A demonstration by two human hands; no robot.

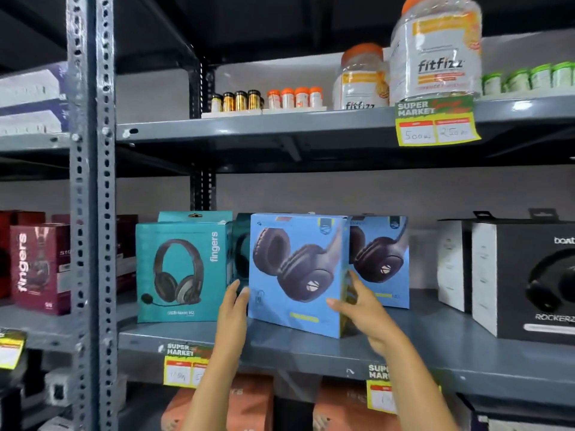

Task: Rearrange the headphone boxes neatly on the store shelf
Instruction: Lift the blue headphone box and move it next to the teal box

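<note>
A light blue headphone box [297,272] stands at the front of the grey shelf [435,346], turned slightly. My left hand [233,309] presses its left edge and my right hand [362,309] grips its lower right corner. A second light blue box [381,259] stands behind it to the right. A teal "fingers" headset box [183,272] stands to the left, with another teal box [239,253] partly hidden behind it. Black and white headphone boxes [525,281] stand at the right.
A perforated steel upright [91,213] bounds the shelf on the left, with red boxes [39,269] beyond it. The upper shelf carries supplement jars [435,51] and small bottles [267,99]. Yellow price tags [183,365] hang off the shelf edge. Orange boxes [255,405] sit below.
</note>
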